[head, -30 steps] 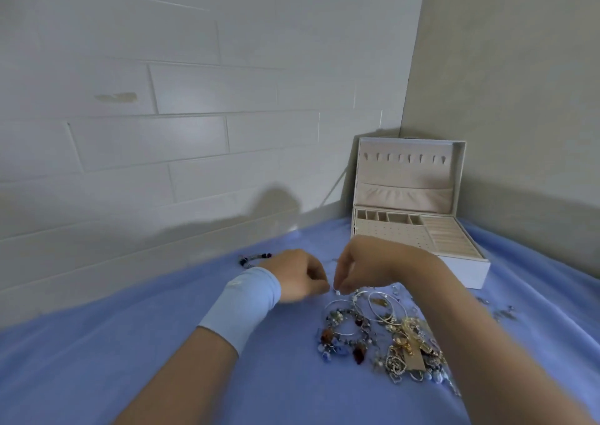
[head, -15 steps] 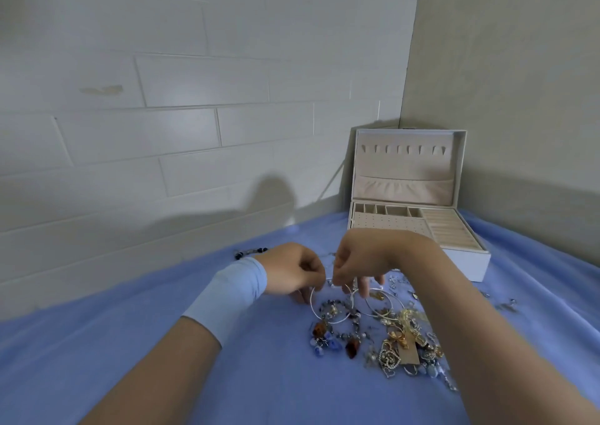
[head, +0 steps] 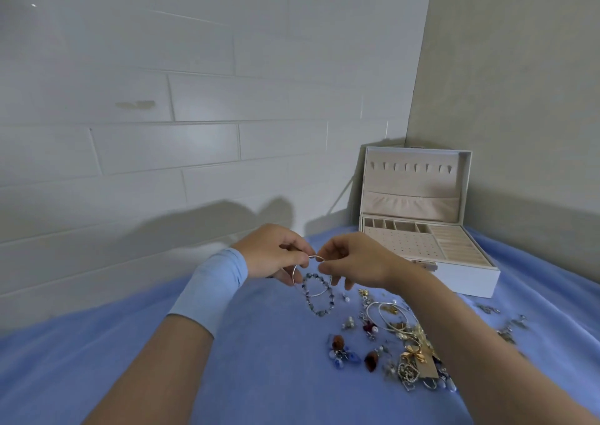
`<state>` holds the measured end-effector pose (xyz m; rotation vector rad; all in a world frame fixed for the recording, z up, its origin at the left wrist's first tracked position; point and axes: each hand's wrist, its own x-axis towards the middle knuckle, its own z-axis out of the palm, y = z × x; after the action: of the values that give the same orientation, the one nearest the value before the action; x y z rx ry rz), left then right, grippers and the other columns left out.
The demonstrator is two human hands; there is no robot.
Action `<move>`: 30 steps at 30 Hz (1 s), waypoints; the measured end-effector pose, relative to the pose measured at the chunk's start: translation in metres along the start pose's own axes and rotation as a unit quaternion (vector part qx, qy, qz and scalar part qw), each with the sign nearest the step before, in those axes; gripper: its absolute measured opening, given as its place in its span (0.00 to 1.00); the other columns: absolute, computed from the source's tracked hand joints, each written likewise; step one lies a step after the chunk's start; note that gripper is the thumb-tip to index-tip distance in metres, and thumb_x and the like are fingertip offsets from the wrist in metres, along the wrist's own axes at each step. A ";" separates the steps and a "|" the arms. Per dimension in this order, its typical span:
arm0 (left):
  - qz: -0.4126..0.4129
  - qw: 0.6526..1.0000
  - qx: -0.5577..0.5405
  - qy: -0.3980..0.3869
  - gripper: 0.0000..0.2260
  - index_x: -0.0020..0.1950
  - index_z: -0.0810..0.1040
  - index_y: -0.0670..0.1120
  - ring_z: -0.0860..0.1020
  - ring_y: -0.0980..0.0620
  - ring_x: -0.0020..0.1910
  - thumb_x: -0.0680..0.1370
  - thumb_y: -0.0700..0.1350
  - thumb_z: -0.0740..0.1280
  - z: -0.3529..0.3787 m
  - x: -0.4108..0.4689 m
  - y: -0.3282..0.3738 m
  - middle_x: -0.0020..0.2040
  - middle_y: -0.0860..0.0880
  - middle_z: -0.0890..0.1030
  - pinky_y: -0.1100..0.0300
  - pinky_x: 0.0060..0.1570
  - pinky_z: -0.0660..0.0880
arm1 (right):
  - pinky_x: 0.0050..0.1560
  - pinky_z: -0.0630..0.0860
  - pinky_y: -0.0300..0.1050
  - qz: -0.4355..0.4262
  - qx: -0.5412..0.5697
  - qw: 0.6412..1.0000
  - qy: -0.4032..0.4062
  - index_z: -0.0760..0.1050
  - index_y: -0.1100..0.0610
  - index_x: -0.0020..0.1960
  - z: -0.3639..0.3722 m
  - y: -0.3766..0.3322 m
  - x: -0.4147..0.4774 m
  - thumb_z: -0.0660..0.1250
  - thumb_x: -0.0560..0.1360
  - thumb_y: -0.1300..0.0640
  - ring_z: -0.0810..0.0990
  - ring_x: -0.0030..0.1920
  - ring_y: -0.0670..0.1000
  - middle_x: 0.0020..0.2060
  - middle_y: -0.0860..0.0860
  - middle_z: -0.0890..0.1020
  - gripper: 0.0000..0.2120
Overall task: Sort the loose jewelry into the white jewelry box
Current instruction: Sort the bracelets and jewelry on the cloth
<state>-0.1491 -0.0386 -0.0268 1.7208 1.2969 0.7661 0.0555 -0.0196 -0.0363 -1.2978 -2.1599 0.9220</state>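
Lifting both hands clear of the blue cloth point(head: 259, 359) since half a second ago, we pinch a thin silver wire hoop point(head: 312, 256) between the fingertips of our left hand point(head: 276, 254) and right hand point(head: 354, 262), near centre. A blue-grey beaded bracelet point(head: 306, 291) now hangs tangled with it, pulled away from the loose jewelry pile point(head: 399, 343) at five o'clock. The open white jewelry box point(head: 454, 275) sits at three o'clock.

Lit softly and fairly brightly, with a pale sheen on the tiled wall point(head: 201, 135). Throws soft grey shadows low on that wall. Bows straight lines near the edges, slightly soft throughout.
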 end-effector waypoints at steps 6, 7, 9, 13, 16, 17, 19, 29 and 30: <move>-0.002 0.998 0.002 0.069 0.07 0.52 0.82 0.41 0.85 0.48 0.37 0.78 0.35 0.65 0.004 0.004 -0.012 0.45 0.43 0.82 0.56 0.40 0.83 | 0.33 0.77 0.40 0.048 0.014 0.997 -0.053 0.79 0.58 0.58 0.009 0.005 0.000 0.76 0.72 0.62 0.86 0.37 0.50 0.39 0.56 0.87 0.15; -0.005 0.996 0.006 0.088 0.08 0.52 0.82 0.41 0.85 0.47 0.37 0.78 0.34 0.64 0.004 0.006 -0.014 0.44 0.43 0.81 0.55 0.40 0.83 | 0.33 0.78 0.40 0.053 0.017 0.997 -0.052 0.79 0.59 0.58 0.007 0.005 0.000 0.76 0.72 0.63 0.86 0.37 0.51 0.40 0.56 0.87 0.15; -0.009 0.992 0.017 0.121 0.08 0.50 0.82 0.41 0.85 0.44 0.39 0.78 0.33 0.63 0.002 0.008 -0.017 0.42 0.43 0.81 0.52 0.40 0.83 | 0.36 0.78 0.40 0.067 -0.019 0.995 -0.076 0.79 0.57 0.58 0.002 0.005 0.000 0.77 0.72 0.62 0.87 0.41 0.54 0.41 0.55 0.88 0.16; -0.019 0.992 0.055 0.115 0.08 0.48 0.82 0.41 0.82 0.47 0.36 0.78 0.33 0.63 -0.005 0.007 -0.024 0.39 0.45 0.80 0.49 0.41 0.83 | 0.45 0.79 0.43 0.102 -0.154 0.974 -0.130 0.76 0.54 0.65 0.001 0.007 0.001 0.78 0.71 0.54 0.87 0.41 0.51 0.43 0.53 0.88 0.24; -0.025 0.990 0.089 0.106 0.07 0.49 0.83 0.42 0.81 0.51 0.34 0.79 0.35 0.65 -0.013 0.002 -0.027 0.38 0.45 0.81 0.53 0.40 0.83 | 0.45 0.80 0.43 0.069 -0.222 0.971 -0.053 0.77 0.53 0.65 0.006 0.002 0.003 0.74 0.74 0.49 0.85 0.33 0.47 0.48 0.51 0.86 0.22; -0.025 0.989 0.099 0.106 0.07 0.49 0.83 0.43 0.81 0.53 0.33 0.79 0.36 0.65 -0.016 0.000 -0.027 0.37 0.46 0.81 0.55 0.39 0.83 | 0.44 0.81 0.43 0.054 -0.199 0.978 -0.033 0.76 0.53 0.66 0.009 -0.002 0.003 0.72 0.75 0.49 0.84 0.33 0.47 0.50 0.50 0.85 0.20; -0.028 0.988 0.110 0.103 0.07 0.48 0.84 0.45 0.82 0.52 0.33 0.79 0.38 0.66 -0.024 -0.004 -0.027 0.37 0.46 0.82 0.57 0.40 0.83 | 0.37 0.81 0.45 0.040 -0.111 0.993 -0.026 0.76 0.55 0.65 0.019 -0.013 0.006 0.68 0.78 0.51 0.84 0.34 0.48 0.53 0.50 0.83 0.17; -0.105 0.957 0.256 0.087 0.06 0.46 0.84 0.53 0.81 0.55 0.41 0.75 0.42 0.71 -0.054 -0.011 -0.054 0.46 0.53 0.84 0.66 0.41 0.75 | 0.37 0.79 0.44 0.064 -0.137 0.988 -0.022 0.85 0.61 0.43 0.086 -0.041 0.059 0.72 0.71 0.60 0.78 0.33 0.48 0.39 0.56 0.86 0.05; -0.110 0.951 0.273 0.091 0.06 0.48 0.84 0.54 0.80 0.56 0.43 0.74 0.43 0.71 -0.054 -0.010 -0.056 0.48 0.54 0.84 0.66 0.44 0.73 | 0.42 0.81 0.46 0.058 -0.163 0.985 -0.017 0.86 0.61 0.44 0.090 -0.043 0.062 0.72 0.70 0.59 0.78 0.35 0.49 0.41 0.58 0.87 0.06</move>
<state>-0.2232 -0.0280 -0.0507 1.9066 1.9279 0.4654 -0.0583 -0.0065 -0.0624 -1.5863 -2.3549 0.6532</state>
